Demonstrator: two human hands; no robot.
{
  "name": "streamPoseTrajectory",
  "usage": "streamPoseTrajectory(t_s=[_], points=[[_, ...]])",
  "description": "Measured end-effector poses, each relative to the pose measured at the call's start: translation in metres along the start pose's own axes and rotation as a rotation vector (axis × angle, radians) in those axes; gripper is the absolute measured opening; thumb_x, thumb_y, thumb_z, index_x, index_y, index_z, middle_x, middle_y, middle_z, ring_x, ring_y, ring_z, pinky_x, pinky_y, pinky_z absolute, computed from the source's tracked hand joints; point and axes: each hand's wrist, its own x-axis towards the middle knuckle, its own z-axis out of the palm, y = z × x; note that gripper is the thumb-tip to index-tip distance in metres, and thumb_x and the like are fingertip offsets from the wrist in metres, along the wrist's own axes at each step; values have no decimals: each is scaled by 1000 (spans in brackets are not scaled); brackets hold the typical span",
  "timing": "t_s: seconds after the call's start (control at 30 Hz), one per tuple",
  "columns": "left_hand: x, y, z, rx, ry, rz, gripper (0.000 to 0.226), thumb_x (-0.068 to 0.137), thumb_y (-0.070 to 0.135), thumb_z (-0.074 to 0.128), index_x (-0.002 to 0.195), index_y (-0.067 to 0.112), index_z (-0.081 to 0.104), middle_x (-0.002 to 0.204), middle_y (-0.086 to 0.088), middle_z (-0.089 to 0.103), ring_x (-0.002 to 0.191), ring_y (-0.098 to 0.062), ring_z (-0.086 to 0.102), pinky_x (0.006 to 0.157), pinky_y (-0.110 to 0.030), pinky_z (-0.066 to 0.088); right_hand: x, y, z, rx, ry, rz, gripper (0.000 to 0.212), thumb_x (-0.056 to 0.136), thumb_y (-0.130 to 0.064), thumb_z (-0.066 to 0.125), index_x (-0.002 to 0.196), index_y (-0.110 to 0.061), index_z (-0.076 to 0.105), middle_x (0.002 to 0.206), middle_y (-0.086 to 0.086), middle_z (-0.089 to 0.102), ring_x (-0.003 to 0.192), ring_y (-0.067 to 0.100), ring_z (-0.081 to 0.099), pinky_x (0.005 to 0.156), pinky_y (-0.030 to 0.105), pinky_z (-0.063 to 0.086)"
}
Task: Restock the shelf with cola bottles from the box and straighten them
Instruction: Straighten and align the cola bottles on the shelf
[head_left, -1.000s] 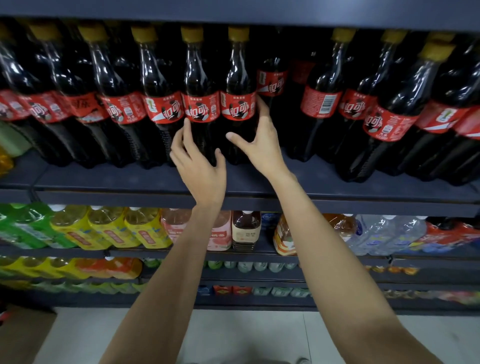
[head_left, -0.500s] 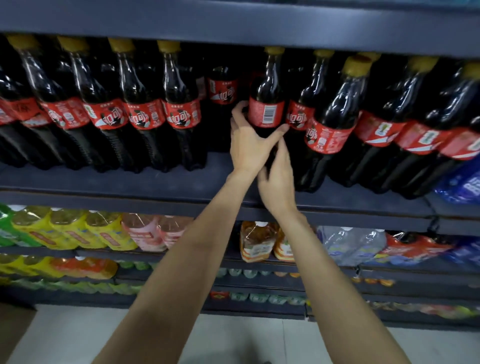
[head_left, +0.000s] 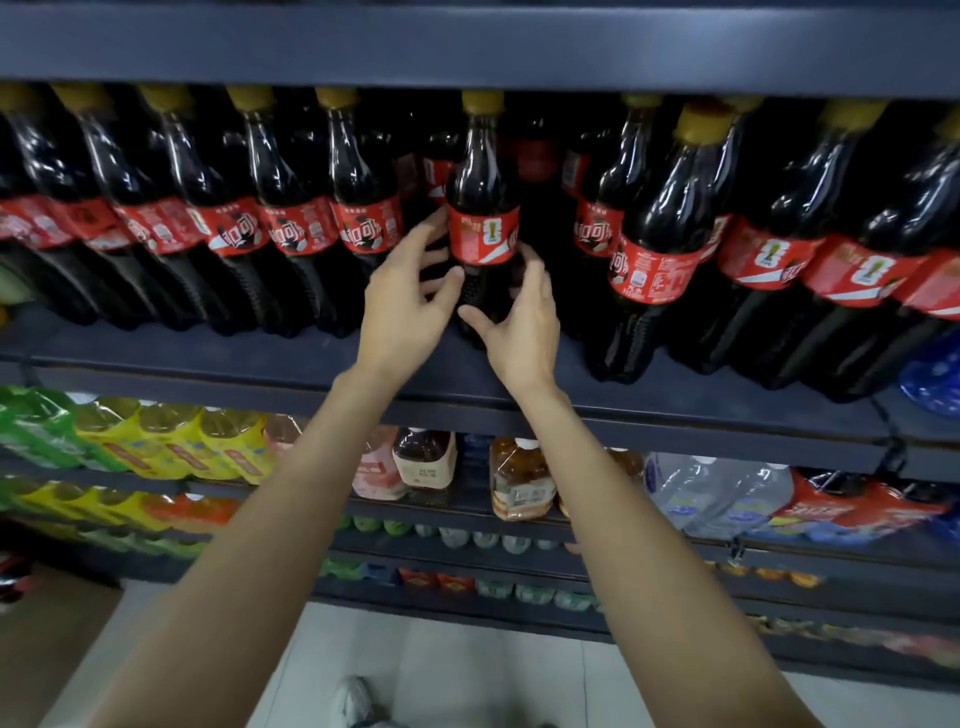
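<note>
Together, two hands, left hand and right hand, loosely cup one cola bottle.

Dark shelf with a row of cola bottles standing on it, yellow caps, red labels, one bottle upright at centre, right-hand bottles crowded close

Between the hands: one upright cola bottle fills the gap.
Left of left hand: packed bottle row, no way through.
Right of right hand: dark gap, then a leaning bottle.
Above: upper shelf close over the caps.
Below the wrists: bare shelf lip.
</note>
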Motion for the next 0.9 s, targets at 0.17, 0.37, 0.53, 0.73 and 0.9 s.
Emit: streamPoseTrajectory(t_s=[0.17,0.37,0.53,0.73,0.9], points=[[-14,-20,-16,473,491,265,44,86,17,62,127,6,53,123,-9,58,112,-21,48,96,-13,28,-3,-24,32,4,144,110,82,69,-30,82,132,-11,35,126,10,47,113,27,45,80,33,45],[25,-30,-35,751,599,183,70,80,49,62,134,7,48,128,-10,55,118,-34,48,98,-37,30,-6,-25,40,84,-4,49,74,79,-21,72,137,-13,27,122,10,48,116,25,41,88,34,45],[34,-36,-35,899,590,204,76,74,52,63,136,11,46,134,-1,54,122,-25,43,94,-36,24,-8,-21,35,-9,66,20,75,78,-21,75,137,-18,29,124,9,53,113,27,47,95,41,43],[38,-41,-39,860,612,256,73,71,47,66,131,8,52,128,-3,57,119,-20,31,96,-39,21,-7,-32,50,34,127,49,74,77,-17,76,135,-16,31,123,9,47,112,26,49,83,29,41],[40,-46,-50,703,537,314,73,73,45,70,130,4,49,129,-9,54,119,-22,30,98,-40,22,-12,-26,48,62,124,8,75,73,-19,78,132,-15,32,123,6,47,107,22,49,81,25,38]])
